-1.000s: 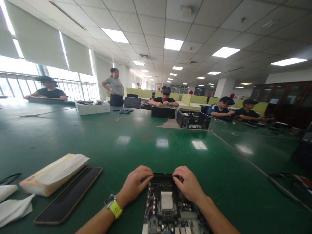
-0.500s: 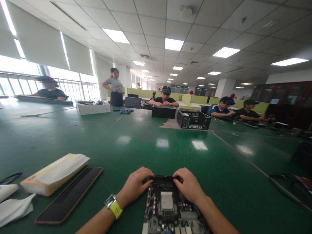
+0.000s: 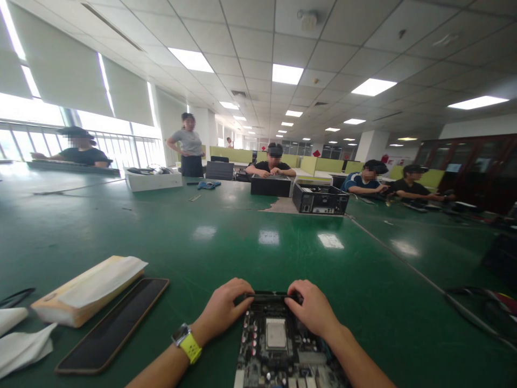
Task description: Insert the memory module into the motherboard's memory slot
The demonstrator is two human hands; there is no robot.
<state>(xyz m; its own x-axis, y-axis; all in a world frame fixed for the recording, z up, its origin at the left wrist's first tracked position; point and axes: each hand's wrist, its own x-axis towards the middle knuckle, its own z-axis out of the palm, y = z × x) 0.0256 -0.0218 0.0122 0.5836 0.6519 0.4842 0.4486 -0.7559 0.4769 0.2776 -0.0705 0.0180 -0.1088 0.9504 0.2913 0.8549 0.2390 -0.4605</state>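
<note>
A motherboard (image 3: 262, 345) lies on the green table close in front of me, with a square silver processor (image 3: 276, 333) on it. Along its far edge runs a narrow dark strip that looks like a memory stick (image 3: 270, 295). My left hand (image 3: 226, 304), a watch (image 3: 186, 343) with a yellow band on its wrist, pinches the strip's left end between thumb and fingers. At the right end my right hand (image 3: 309, 304) has the same closed pinch. My fingers cover both ends of the strip.
Left of the board lie a black phone-like slab (image 3: 115, 326), a tissue pack (image 3: 89, 291) and crumpled tissue (image 3: 26, 347). Cables (image 3: 484, 307) lie at right. Across the table (image 3: 226, 237) are an open computer case (image 3: 321, 198), a white box (image 3: 153, 179) and several people.
Both hands keep their grip at the strip's ends, nearly still. The view has shifted very slightly. At far left, a person's arm has stretched outward.
</note>
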